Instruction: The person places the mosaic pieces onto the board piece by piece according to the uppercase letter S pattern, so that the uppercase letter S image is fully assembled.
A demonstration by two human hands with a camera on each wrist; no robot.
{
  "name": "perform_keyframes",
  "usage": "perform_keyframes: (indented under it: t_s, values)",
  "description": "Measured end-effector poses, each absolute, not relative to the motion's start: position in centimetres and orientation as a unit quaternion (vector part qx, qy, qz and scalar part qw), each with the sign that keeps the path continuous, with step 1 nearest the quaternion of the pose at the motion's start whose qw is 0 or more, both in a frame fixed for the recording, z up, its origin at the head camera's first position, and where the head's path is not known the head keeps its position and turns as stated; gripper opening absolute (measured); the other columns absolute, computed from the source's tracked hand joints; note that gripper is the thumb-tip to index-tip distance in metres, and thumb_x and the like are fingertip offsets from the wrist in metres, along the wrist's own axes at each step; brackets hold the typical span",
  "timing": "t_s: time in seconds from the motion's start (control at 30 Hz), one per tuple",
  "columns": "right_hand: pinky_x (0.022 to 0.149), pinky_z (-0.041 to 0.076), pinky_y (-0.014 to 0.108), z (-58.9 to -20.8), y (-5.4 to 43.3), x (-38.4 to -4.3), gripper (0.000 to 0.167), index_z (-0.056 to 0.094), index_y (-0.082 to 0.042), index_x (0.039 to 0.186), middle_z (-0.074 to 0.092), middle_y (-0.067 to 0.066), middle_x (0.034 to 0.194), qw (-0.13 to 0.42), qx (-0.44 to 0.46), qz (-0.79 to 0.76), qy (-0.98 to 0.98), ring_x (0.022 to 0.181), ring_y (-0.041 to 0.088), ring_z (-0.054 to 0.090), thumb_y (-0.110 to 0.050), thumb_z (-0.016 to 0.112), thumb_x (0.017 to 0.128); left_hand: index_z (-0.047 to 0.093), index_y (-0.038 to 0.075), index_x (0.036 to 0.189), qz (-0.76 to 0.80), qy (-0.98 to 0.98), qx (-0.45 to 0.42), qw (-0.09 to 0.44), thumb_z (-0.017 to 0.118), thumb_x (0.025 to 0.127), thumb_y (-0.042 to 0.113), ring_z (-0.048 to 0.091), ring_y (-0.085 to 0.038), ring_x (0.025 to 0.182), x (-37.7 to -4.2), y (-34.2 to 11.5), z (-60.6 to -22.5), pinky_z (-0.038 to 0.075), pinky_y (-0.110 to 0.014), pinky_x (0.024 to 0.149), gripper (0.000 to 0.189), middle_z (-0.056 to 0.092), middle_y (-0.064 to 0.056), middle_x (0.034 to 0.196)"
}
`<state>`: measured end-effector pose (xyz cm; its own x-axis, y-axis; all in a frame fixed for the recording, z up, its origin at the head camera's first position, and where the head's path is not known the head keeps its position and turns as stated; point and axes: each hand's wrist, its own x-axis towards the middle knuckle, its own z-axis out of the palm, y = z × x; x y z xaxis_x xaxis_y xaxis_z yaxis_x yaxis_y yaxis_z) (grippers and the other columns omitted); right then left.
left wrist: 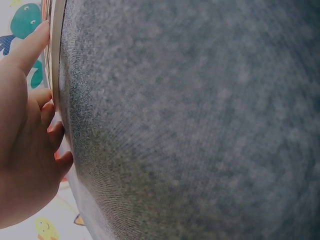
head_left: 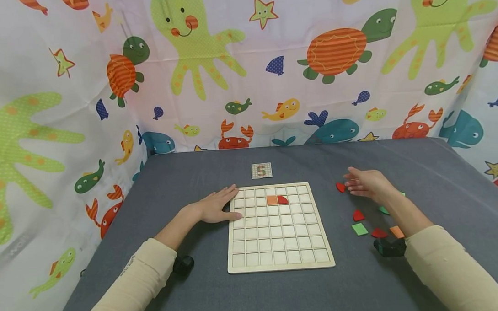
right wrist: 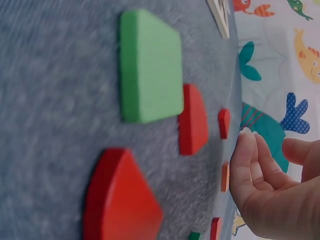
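Note:
My left hand [head_left: 213, 208] rests on the left edge of a pale wooden grid board [head_left: 281, 267], its thumb on the near part and its fingertips near the top left corner. An orange square [head_left: 272, 200] and a red quarter-round piece [head_left: 282, 199] sit side by side in the board's second row. To the board's right, my right hand [head_left: 371, 183] hovers over the table, fingers loosely bent, with nothing seen between them. Nearest its fingertips lies a small red piece [head_left: 340, 187]. The right wrist view shows a gap between thumb and fingers.
Loose pieces lie below the right hand: a green square [head_left: 359, 229], a red piece [head_left: 358, 215], another red piece [head_left: 379, 233] and an orange square [head_left: 397, 232]. A small card with a grid pattern [head_left: 261, 170] lies behind the board. A sea-animal curtain [head_left: 237, 60] hangs behind the grey tabletop.

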<state>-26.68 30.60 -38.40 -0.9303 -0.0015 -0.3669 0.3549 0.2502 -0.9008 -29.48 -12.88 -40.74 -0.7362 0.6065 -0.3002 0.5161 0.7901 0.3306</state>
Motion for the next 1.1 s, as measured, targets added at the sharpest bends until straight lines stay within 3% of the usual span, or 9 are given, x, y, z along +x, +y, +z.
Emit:
perform_keyframes:
  t_s: [0.53,0.77,0.9,1.1]
  values:
    - [0.079,0.053,0.026,-39.4,30.6,-27.1,0.059,0.038,0.018,0.135,0.056,0.020,0.115,0.135,0.094,-0.554,0.816,0.082,0.007,0.061,-0.031,0.043,0.103,0.009,0.011,0.154,0.110,0.926,0.301,0.201,0.048,0.091,0.061,0.004,-0.025,0.144,-29.4,-12.8,-40.8,0.007,-0.050,0.113,0.090,0.003,-0.006,0.159]
    - [0.079,0.053,0.027,-39.5,30.1,-27.4,0.047,0.051,0.013,0.128,0.060,0.019,0.113,0.119,0.083,-0.480,0.865,0.081,0.007,0.063,-0.021,0.057,0.097,0.010,0.011,0.154,0.114,0.925,0.301,0.202,0.049,0.092,0.060,0.004,-0.026,0.144,-29.3,-12.9,-40.5,0.008,-0.050,0.113,0.089,0.004,-0.007,0.159]
    - [0.082,0.051,0.033,-39.6,29.8,-27.5,0.044,0.055,0.009,0.126,0.057,0.023,0.121,0.112,0.066,-0.440,0.888,0.089,0.015,0.061,-0.018,0.064,0.093,0.009,0.011,0.154,0.115,0.925,0.302,0.202,0.049,0.092,0.060,0.004,-0.026,0.144,-29.3,-12.9,-40.5,0.008,-0.050,0.113,0.089,0.003,-0.007,0.159]
    - [0.074,0.048,0.034,-39.6,29.4,-27.4,0.040,0.061,0.007,0.119,0.061,0.021,0.110,0.089,0.056,-0.386,0.917,0.088,0.025,0.058,-0.014,0.071,0.086,0.009,0.011,0.154,0.113,0.925,0.303,0.202,0.048,0.092,0.061,0.004,-0.026,0.144,-29.4,-12.9,-40.7,0.008,-0.050,0.113,0.089,0.003,-0.007,0.159]
